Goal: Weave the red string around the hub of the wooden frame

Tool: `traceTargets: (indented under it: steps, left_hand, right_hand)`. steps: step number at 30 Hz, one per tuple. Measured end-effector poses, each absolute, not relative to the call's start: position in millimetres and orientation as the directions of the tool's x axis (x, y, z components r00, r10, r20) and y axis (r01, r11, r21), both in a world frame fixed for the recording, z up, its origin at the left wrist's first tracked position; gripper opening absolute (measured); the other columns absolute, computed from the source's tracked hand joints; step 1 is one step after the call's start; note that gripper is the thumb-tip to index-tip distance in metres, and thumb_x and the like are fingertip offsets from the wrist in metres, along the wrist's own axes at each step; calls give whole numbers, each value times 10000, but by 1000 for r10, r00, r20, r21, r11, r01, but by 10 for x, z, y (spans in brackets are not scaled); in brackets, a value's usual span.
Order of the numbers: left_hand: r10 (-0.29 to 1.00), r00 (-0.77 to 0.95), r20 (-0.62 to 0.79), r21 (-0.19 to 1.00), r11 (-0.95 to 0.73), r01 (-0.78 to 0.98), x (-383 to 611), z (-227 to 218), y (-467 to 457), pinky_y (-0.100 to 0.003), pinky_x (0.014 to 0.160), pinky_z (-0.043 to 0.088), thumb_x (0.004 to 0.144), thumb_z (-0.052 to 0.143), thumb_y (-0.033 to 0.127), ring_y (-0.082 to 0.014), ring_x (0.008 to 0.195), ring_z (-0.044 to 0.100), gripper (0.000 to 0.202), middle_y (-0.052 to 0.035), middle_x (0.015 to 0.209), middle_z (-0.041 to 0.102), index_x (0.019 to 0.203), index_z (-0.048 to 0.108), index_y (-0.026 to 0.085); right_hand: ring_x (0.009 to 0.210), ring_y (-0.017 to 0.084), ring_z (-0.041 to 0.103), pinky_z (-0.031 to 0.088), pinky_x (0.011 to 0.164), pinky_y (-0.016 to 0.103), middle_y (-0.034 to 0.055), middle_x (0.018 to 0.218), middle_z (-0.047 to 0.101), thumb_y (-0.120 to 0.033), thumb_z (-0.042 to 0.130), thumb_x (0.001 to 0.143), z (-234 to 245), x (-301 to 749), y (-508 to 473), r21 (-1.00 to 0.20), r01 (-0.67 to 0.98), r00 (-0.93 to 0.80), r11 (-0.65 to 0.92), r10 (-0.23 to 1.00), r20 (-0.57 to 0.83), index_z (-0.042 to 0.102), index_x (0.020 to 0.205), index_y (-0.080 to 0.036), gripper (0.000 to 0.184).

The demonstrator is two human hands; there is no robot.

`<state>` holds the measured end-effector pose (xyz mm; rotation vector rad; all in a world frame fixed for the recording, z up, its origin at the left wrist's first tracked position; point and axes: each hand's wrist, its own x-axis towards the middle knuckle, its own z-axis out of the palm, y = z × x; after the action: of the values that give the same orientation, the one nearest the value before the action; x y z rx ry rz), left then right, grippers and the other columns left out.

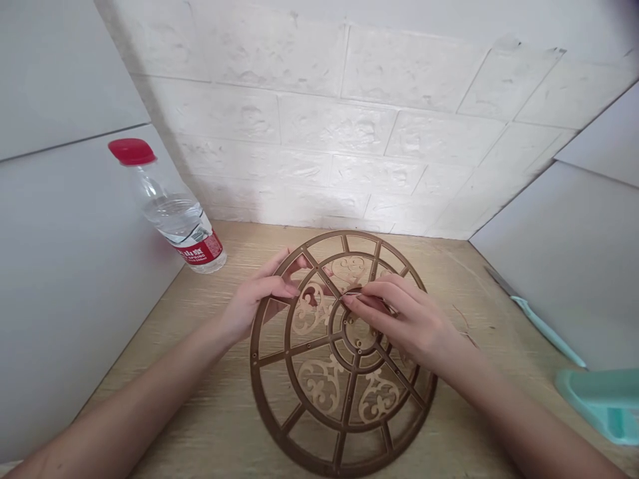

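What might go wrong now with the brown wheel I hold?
The brown wheel is thin openwork. The left hand grips its rim while the right hand presses near the hub, so a spoke or scroll ornament may snap.
A slip could knock over the water bottle nearby.

Person, head view. Subject's own limbs only.

1. Left hand [249, 303]: bare, uncovered from wrist to fingertips. Fingers long and slender. Thumbnail [292, 291] cut short, rounded at the tip, plain surface.
2. Right hand [407, 319]: bare likewise. Fingers slim, knuckles lightly marked, tendons faintly raised across the back. Fingernail [348, 300] short and plain.
3. Left forearm [144, 399]: bare skin along its whole visible length, down to the lower picture edge. Slim, smooth outline.
4. Right forearm [514, 416]: bare along its whole visible length, to the lower right edge. Same slim build; wrist narrow.
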<state>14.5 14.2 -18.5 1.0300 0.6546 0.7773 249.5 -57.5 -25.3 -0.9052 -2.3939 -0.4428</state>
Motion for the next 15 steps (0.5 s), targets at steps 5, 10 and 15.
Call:
traceTargets:
  steps: [5, 10, 15]
  left_hand:
    - [787, 613, -70, 996, 87, 2, 140, -116, 154, -244, 777, 489, 788, 684, 264, -134, 916, 607, 363, 18, 1050, 629, 1129, 560, 276]
    - [774, 629, -74, 984, -46, 172, 164, -114, 216, -301, 833, 482, 783, 694, 333, -177, 975, 600, 330, -13, 1006, 617, 1052, 550, 210]
    - [762, 643, -80, 969, -93, 230, 160, -134, 234, -305, 782, 488, 800, 659, 295, -168, 899, 610, 272, -1, 943, 611, 1034, 545, 214]
  right_hand:
    - [884, 197, 532, 492, 723, 331, 119, 948, 606, -56, 509, 897, -263, 2471, -578, 88, 692, -619, 717, 526, 583, 585, 1111, -87, 230]
    - [933, 197, 515, 476, 770, 360, 105, 1015, 573, -44, 432, 912, -340, 2515, -529, -60, 687, -581, 724, 598, 553, 585, 1159, -162, 313]
    - [920, 195, 516, 469, 764, 351, 78, 983, 578, 47, 433, 842, -387, 2552, -469, -100, 679, -561, 727, 602, 568, 593, 1114, -194, 397]
